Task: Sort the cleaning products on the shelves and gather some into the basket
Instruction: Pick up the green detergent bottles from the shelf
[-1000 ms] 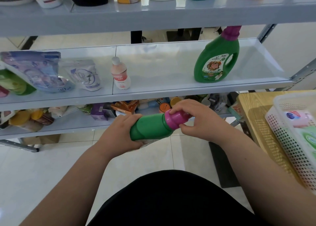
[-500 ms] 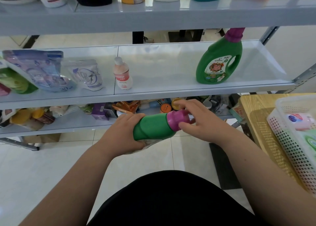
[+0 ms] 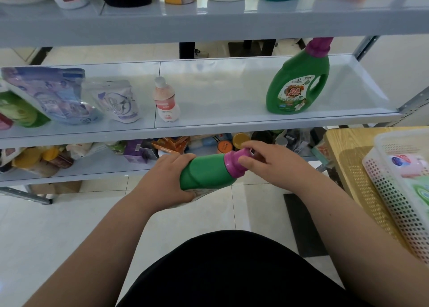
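You are holding the green bottle (image 3: 204, 174) sideways between both hands. Your left hand (image 3: 166, 179) is gripping its body, and your right hand (image 3: 267, 165) is pinching the pink cap (image 3: 235, 163).

Left hand (image 3: 166, 179) grips body of green bottle (image 3: 204, 174), held sideways in front of shelves. Right hand (image 3: 271, 165) pinches its purple cap (image 3: 236, 163), fingers curled round it. Middle shelf (image 3: 220, 97): matching green detergent jug (image 3: 298, 83) upright at right, small pink bottle (image 3: 166, 101) near centre, refill pouches (image 3: 69, 100) at left. Lower shelf (image 3: 92, 167) cluttered with mixed packages. White perforated basket (image 3: 394, 204) on wooden table (image 3: 341, 148) at right, holds pink-white item and green one.
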`<action>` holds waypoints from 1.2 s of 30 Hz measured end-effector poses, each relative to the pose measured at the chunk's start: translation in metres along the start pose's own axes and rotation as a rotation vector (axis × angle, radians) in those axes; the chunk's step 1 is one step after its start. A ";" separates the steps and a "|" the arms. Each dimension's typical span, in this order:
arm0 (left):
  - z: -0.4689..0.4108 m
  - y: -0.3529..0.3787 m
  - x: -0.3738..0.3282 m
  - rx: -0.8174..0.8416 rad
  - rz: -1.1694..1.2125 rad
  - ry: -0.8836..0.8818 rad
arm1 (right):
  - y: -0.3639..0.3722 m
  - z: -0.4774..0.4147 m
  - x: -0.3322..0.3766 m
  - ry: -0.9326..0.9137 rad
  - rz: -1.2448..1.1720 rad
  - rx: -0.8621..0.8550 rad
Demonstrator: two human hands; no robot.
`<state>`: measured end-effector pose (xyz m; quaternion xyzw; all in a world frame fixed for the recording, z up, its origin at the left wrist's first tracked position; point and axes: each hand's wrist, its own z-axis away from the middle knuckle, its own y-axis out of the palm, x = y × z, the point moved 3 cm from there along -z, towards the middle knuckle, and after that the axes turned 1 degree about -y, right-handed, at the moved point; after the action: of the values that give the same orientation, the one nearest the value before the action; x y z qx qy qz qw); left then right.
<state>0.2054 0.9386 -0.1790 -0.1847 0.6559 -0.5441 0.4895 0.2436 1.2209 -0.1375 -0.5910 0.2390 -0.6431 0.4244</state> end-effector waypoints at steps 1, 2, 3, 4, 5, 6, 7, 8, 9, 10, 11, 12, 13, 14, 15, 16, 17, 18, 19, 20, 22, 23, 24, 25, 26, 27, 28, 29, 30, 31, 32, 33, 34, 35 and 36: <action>0.000 0.000 0.000 -0.003 0.007 -0.004 | 0.000 0.001 0.000 -0.022 -0.046 0.009; 0.000 0.000 0.000 -0.005 0.016 -0.011 | 0.001 0.002 0.001 -0.063 -0.064 0.007; -0.001 -0.001 0.001 -0.006 0.020 -0.019 | 0.001 0.002 0.002 -0.092 -0.039 -0.008; -0.001 -0.001 0.001 -0.005 0.017 -0.023 | 0.000 0.001 0.002 -0.092 0.009 -0.031; -0.002 -0.001 0.001 -0.002 0.009 -0.025 | -0.001 -0.002 0.002 -0.061 0.051 -0.045; -0.002 -0.002 0.000 0.002 0.002 -0.024 | -0.001 -0.003 0.003 -0.031 0.050 -0.044; -0.002 -0.003 0.000 0.003 0.001 -0.022 | 0.001 -0.002 0.003 -0.025 0.007 -0.026; -0.002 -0.004 -0.001 -0.001 0.007 -0.021 | 0.002 -0.002 0.004 -0.047 -0.042 -0.011; -0.002 -0.005 -0.001 -0.004 0.015 -0.022 | 0.003 -0.001 0.005 -0.082 -0.070 -0.006; -0.003 -0.006 -0.002 -0.003 0.020 -0.026 | 0.003 -0.001 0.006 -0.110 -0.054 -0.008; -0.003 -0.006 -0.002 0.002 0.019 -0.030 | 0.002 -0.002 0.005 -0.114 -0.006 -0.019; -0.003 -0.007 -0.001 0.011 0.010 -0.031 | 0.000 -0.005 0.005 -0.089 0.048 -0.023; -0.004 -0.006 -0.001 0.017 -0.002 -0.030 | -0.001 -0.007 0.004 -0.053 0.078 -0.017; -0.003 -0.006 0.000 0.019 -0.010 -0.031 | -0.002 -0.008 0.003 -0.036 0.069 -0.010; -0.003 -0.006 0.000 0.015 -0.006 -0.032 | -0.002 -0.007 0.003 -0.044 0.036 -0.002; -0.002 -0.007 0.001 0.006 0.007 -0.033 | -0.002 -0.006 0.004 -0.079 0.012 0.002; -0.002 -0.007 0.001 -0.004 0.025 -0.034 | -0.002 -0.003 0.005 -0.125 0.015 0.001; -0.002 -0.007 0.000 -0.010 0.038 -0.033 | -0.002 -0.002 0.006 -0.163 0.037 -0.006; -0.001 -0.007 0.000 -0.012 0.044 -0.032 | -0.001 -0.001 0.007 -0.178 0.055 -0.011; -0.001 -0.007 -0.001 -0.013 0.041 -0.032 | -0.001 -0.001 0.007 -0.171 0.064 -0.013; 0.002 -0.006 -0.003 -0.027 0.019 -0.032 | 0.000 -0.003 0.008 -0.138 0.062 -0.011; 0.002 -0.007 -0.003 -0.035 0.011 -0.036 | 0.001 -0.004 0.009 -0.128 0.063 -0.010; 0.003 -0.008 -0.003 -0.035 0.007 -0.044 | 0.003 -0.005 0.008 -0.121 0.057 -0.017; 0.003 -0.008 -0.003 -0.031 0.009 -0.053 | 0.004 -0.007 0.008 -0.110 0.026 -0.041; 0.002 -0.009 -0.004 -0.033 0.022 -0.063 | 0.005 -0.009 0.007 -0.087 -0.042 -0.085; 0.001 -0.011 -0.004 -0.049 0.056 -0.084 | 0.008 -0.012 0.008 -0.052 -0.144 -0.148; 0.000 -0.012 -0.003 -0.074 0.124 -0.116 | 0.011 -0.013 0.008 -0.008 -0.266 -0.209; -0.001 -0.014 0.000 -0.098 0.227 -0.163 | 0.017 -0.015 0.009 0.037 -0.383 -0.238; -0.002 -0.016 0.004 -0.113 0.351 -0.216 | 0.025 -0.017 0.010 0.075 -0.463 -0.221; -0.002 -0.019 0.007 -0.120 0.489 -0.262 | 0.036 -0.018 0.010 0.106 -0.498 -0.163; -0.001 -0.020 0.010 -0.126 0.619 -0.293 | 0.048 -0.017 0.011 0.134 -0.520 -0.082; -0.001 -0.022 0.012 -0.144 0.733 -0.315 | 0.059 -0.016 0.011 0.162 -0.574 -0.004; 0.000 -0.023 0.014 -0.172 0.821 -0.335 | 0.069 -0.014 0.011 0.199 -0.677 0.048; 0.000 -0.023 0.016 -0.201 0.885 -0.357 | 0.076 -0.013 0.011 0.235 -0.801 0.070; 0.001 -0.024 0.017 -0.223 0.931 -0.373 | 0.080 -0.012 0.010 0.260 -0.907 0.069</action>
<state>0.1916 0.9168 -0.1654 -0.0180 0.6241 -0.1532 0.7660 0.2533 1.1684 -0.1989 -0.5359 -0.0133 -0.8397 0.0866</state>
